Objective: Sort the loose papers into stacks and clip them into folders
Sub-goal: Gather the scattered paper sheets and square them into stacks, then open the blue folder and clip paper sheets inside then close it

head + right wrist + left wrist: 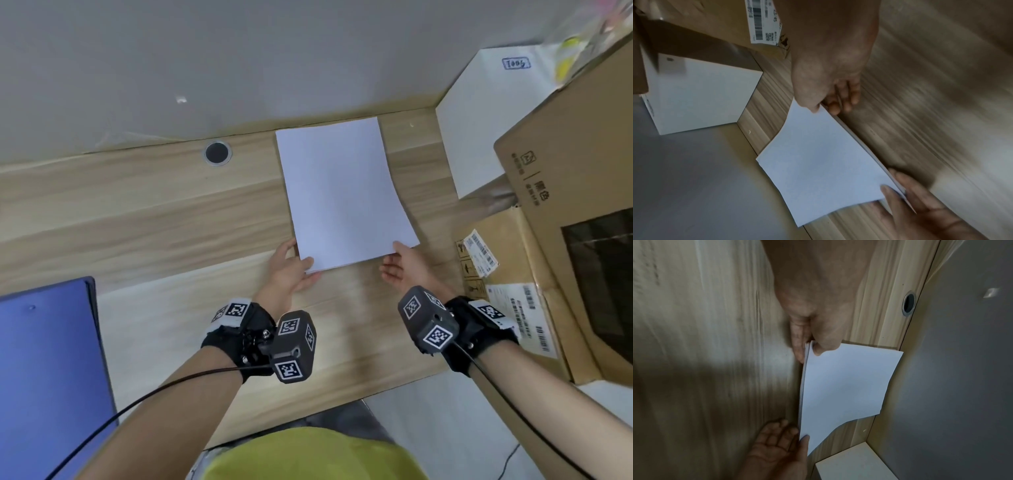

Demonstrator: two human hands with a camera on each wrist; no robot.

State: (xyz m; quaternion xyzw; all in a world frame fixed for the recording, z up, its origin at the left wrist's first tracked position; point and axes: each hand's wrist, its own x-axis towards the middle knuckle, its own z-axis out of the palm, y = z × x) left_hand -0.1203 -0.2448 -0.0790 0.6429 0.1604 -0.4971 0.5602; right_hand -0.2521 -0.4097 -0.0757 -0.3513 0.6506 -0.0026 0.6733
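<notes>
A thin stack of white papers (342, 195) lies lengthwise on the wooden desk (137, 212), its far end near the wall. My left hand (301, 270) pinches its near-left corner, thumb on top and fingers beneath. My right hand (399, 260) pinches the near-right corner the same way. The left wrist view shows the left hand (813, 340) gripping the stack (844, 386), whose near edge is lifted and slightly bowed. In the right wrist view the right hand's thumb (813, 107) presses the top sheet (818, 162). A blue folder (48, 370) lies shut at the desk's near left.
A large cardboard box (548, 178) with shipping labels fills the right side of the desk. A white box (479, 130) stands behind it by the wall. A round cable grommet (217, 152) sits at the back edge. The desk's front edge runs just before my body.
</notes>
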